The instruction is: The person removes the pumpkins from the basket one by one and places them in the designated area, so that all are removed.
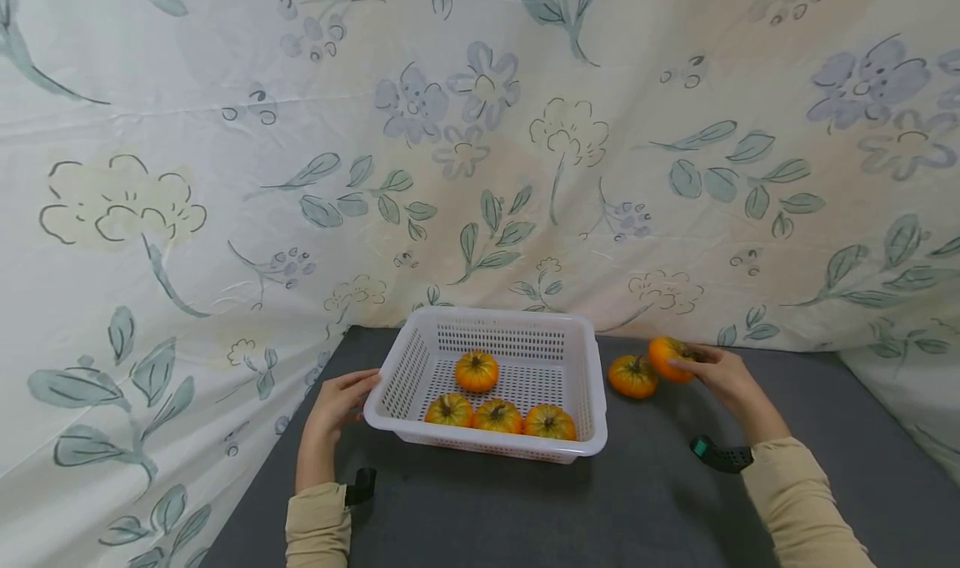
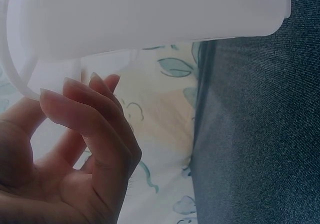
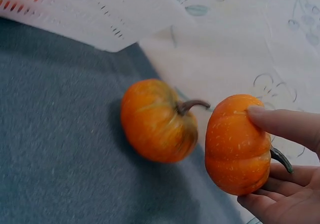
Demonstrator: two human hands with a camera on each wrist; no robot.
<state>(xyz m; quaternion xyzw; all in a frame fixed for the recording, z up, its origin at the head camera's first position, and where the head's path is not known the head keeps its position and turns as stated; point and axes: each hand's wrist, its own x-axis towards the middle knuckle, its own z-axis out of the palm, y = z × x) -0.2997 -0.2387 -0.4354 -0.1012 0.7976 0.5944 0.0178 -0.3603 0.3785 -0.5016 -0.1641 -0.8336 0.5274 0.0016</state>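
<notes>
The right hand (image 1: pixel 723 372) holds a small, round, ribbed orange pumpkin (image 3: pixel 235 149) between thumb and fingers set on opposite sides, the dark green curved stem turned toward the palm. This pumpkin is to the right of the basket, just beyond a second orange pumpkin with greenish streaks (image 3: pixel 155 124) that rests on the dark grey cloth-like tabletop (image 1: pixel 480 518). A grip spread over the ribbed sides, with the stem left free, should suit the smooth, rounded body; light pressure and fingers kept clear of the neighbour would likely avoid rolling it. Farther left, the white, perforated plastic basket (image 1: pixel 480 439) contains one pumpkin (image 1: pixel 476 372) toward the back and a row of three pumpkins (image 1: pixel 497 416) along the near wall. The left hand (image 1: pixel 337 397) is at the basket's left rim with fingers bent; a gentle touch there would help keep it steady. Whether those fingers pinch the rim or merely touch it I cannot tell. The near wall hides the lower parts of the three in the row, the left wrist view cuts off most of the basket, and contact between the two pumpkins outside is hard to judge.
</notes>
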